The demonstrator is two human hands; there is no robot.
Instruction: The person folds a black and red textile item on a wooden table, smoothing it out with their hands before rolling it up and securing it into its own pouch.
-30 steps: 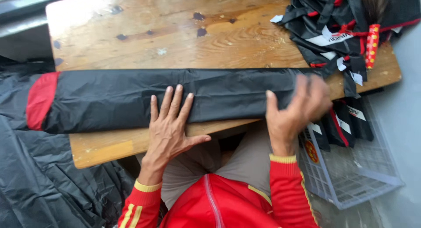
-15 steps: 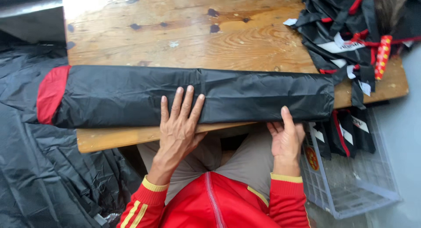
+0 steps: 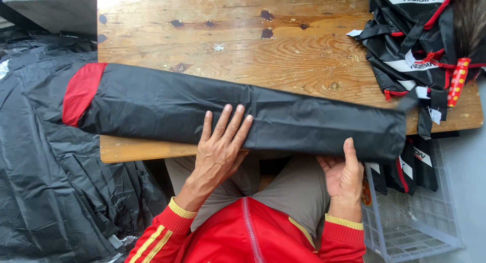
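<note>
**Long black sleeve pressed flat on a wooden table**

From the head camera, looking straight down, a long black fabric sleeve (image 3: 202, 108) lay across the near part of a wooden table (image 3: 243, 45), running from left to right and dipping slightly toward the right. Its left end carried a red band (image 3: 82, 92) and hung past the table's left edge; its right end reached past the near edge close to the right corner.

The left hand (image 3: 221, 144) lay palm down on the sleeve near its middle, fingers spread and stretched flat over the cloth at the table's near edge. The right hand (image 3: 344, 174) was below the sleeve's right part, palm turned up and partly open; its thumb pointed up and touched the sleeve's lower edge. Whether the fingers gripped the cloth from beneath could not be told.

Both arms wore red sleeves with yellow cuffs (image 3: 178, 210), and grey trousers (image 3: 298, 192) showed under the table edge.

A heap of black and red fabric pieces (image 3: 415, 45) sat on the table's far right corner, well apart from the hands. A clear plastic crate (image 3: 415, 227) stood on the floor to the right, just beside the right hand, with more black pieces in it. Crumpled black sheeting (image 3: 45, 182) covered the floor on the left.
</note>
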